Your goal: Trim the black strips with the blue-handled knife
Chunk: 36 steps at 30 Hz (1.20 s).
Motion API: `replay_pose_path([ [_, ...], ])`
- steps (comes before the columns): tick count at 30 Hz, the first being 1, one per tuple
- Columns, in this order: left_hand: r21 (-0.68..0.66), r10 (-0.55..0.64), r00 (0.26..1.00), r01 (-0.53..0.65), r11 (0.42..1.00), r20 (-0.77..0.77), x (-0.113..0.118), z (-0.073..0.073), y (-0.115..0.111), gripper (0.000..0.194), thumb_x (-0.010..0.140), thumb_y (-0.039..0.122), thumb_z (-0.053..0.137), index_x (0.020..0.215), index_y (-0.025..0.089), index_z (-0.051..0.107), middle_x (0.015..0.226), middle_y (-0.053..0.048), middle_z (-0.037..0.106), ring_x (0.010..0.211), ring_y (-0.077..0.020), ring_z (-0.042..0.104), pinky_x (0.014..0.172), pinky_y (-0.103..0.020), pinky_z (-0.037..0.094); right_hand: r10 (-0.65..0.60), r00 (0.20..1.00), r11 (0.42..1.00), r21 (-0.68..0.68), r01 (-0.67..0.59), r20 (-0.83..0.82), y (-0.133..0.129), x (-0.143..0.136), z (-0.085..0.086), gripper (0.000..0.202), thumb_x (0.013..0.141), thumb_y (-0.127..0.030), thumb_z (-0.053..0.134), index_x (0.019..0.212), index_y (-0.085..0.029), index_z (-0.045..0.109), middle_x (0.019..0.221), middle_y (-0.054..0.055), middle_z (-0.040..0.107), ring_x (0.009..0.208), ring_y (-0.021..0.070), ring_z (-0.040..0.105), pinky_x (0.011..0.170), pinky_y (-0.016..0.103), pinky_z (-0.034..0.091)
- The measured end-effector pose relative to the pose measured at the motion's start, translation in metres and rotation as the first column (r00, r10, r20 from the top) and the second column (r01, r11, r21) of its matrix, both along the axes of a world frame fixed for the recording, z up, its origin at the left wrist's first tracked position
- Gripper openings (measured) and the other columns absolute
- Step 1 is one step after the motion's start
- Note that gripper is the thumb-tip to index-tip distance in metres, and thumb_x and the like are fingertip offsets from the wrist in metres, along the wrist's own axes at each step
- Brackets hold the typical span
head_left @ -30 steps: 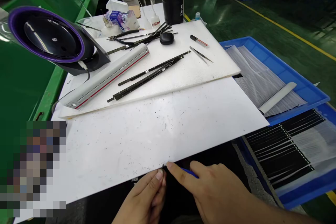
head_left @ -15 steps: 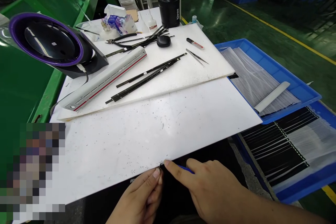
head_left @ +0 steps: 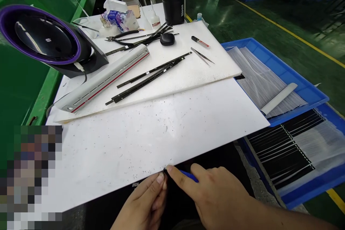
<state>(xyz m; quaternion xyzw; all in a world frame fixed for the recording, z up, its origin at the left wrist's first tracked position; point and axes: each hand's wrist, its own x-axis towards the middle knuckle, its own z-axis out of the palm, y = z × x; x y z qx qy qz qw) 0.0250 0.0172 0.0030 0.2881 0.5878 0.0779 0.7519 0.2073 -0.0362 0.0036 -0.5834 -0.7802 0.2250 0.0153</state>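
In the head view, the left hand (head_left: 147,199) pinches what is probably a small dark piece (head_left: 164,171) between thumb and fingers; it is too small to make out well. The piece is at the near edge of the white table (head_left: 151,133). The right hand (head_left: 218,194) is curled around a blue tool (head_left: 189,175), mostly hidden by the fingers, and its 1 outstretched index finger reaches to the dark piece, just beside the left thumb.

Dark specks dot the table. Farther back lies a foam board (head_left: 205,70), bearing dark strips (head_left: 147,81), a grey bar (head_left: 105,82) with 1 red line, pliers (head_left: 122,37), a black case (head_left: 167,39), a cutter (head_left: 199,41) and tweezers (head_left: 202,56). A black bottle (head_left: 173,5) stands upright behind it, with a tissue pack (head_left: 121,19) farther left. The fan (head_left: 44,39), rimmed in purple, stands at the left. To the right are 2 blue trays (head_left: 314,91), holding pale sheets and, in the nearer one, black strips too.
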Motion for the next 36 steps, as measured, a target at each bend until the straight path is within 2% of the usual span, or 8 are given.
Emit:
replay_pose_path([
  [6, 0.013, -0.011, 1.000, 0.010, 1.000, 0.020, -0.002, 0.000, 0.003, 0.047, 0.077, 0.060, 0.062, 0.061, 0.020, 0.043, 0.051, 0.008, 0.029, 0.044, -0.0054, 0.013, 0.041, -0.022, 0.007, -0.034, 0.999, 0.999, 0.000, 0.034, -0.019, 0.000, 0.003, -0.001, 0.087, 0.073, -0.023, 0.055, 0.148, -0.036, 0.013, 0.082, -0.001, 0.058, 0.047, 0.0166, 0.051, 0.045, 0.030, 0.009],
  [10, -0.004, -0.069, 0.996, 0.070, 0.998, 0.053, -0.005, -0.002, 0.005, 0.050, 0.083, 0.062, 0.053, 0.059, 0.020, 0.039, 0.048, 0.009, 0.027, 0.042, -0.0053, 0.011, 0.040, -0.022, 0.006, -0.031, 0.994, 0.999, -0.027, 0.028, -0.103, 0.001, 0.007, 0.002, 0.084, 0.076, -0.023, 0.056, 0.148, -0.038, 0.014, 0.082, -0.002, 0.059, 0.051, 0.0162, 0.052, 0.046, 0.030, 0.012],
  [17, 0.009, -0.095, 0.994, 0.095, 0.995, 0.060, -0.003, 0.000, 0.007, 0.048, 0.085, 0.058, 0.052, 0.059, 0.021, 0.038, 0.049, 0.008, 0.027, 0.043, -0.0058, 0.012, 0.040, -0.022, 0.006, -0.017, 0.996, 1.000, -0.005, 0.017, -0.092, 0.003, 0.007, 0.003, 0.077, 0.081, -0.024, 0.053, 0.147, -0.039, 0.016, 0.082, -0.002, 0.059, 0.050, 0.0165, 0.052, 0.046, 0.031, 0.012],
  [22, 0.035, -0.044, 0.999, 0.043, 0.998, 0.021, -0.001, 0.000, 0.003, 0.046, 0.081, 0.059, 0.057, 0.061, 0.020, 0.041, 0.051, 0.008, 0.028, 0.044, -0.0059, 0.013, 0.041, -0.022, 0.007, -0.025, 0.999, 1.000, 0.012, 0.025, -0.046, 0.001, 0.004, 0.001, 0.081, 0.078, -0.018, 0.052, 0.148, -0.038, 0.015, 0.081, -0.002, 0.059, 0.048, 0.0165, 0.051, 0.045, 0.031, 0.010],
  [28, 0.035, -0.012, 1.000, 0.012, 0.999, 0.013, 0.000, -0.002, 0.000, 0.047, 0.080, 0.059, 0.058, 0.060, 0.020, 0.042, 0.051, 0.008, 0.028, 0.044, -0.0060, 0.013, 0.040, -0.021, 0.008, -0.051, 0.999, 0.995, 0.084, 0.050, 0.018, -0.004, -0.003, -0.002, 0.083, 0.075, -0.025, 0.054, 0.148, -0.033, 0.016, 0.080, 0.000, 0.056, 0.045, 0.0163, 0.048, 0.045, 0.032, 0.006],
  [36, 0.049, 0.073, 0.996, -0.075, 0.996, 0.044, 0.005, 0.000, -0.003, 0.042, 0.077, 0.057, 0.063, 0.065, 0.020, 0.048, 0.052, 0.008, 0.031, 0.043, -0.0050, 0.015, 0.039, -0.020, 0.008, -0.068, 0.997, 0.997, 0.023, 0.069, -0.042, -0.004, -0.001, 0.003, 0.078, 0.080, -0.014, 0.046, 0.148, -0.036, 0.015, 0.082, -0.001, 0.059, 0.050, 0.0173, 0.053, 0.044, 0.031, 0.013],
])
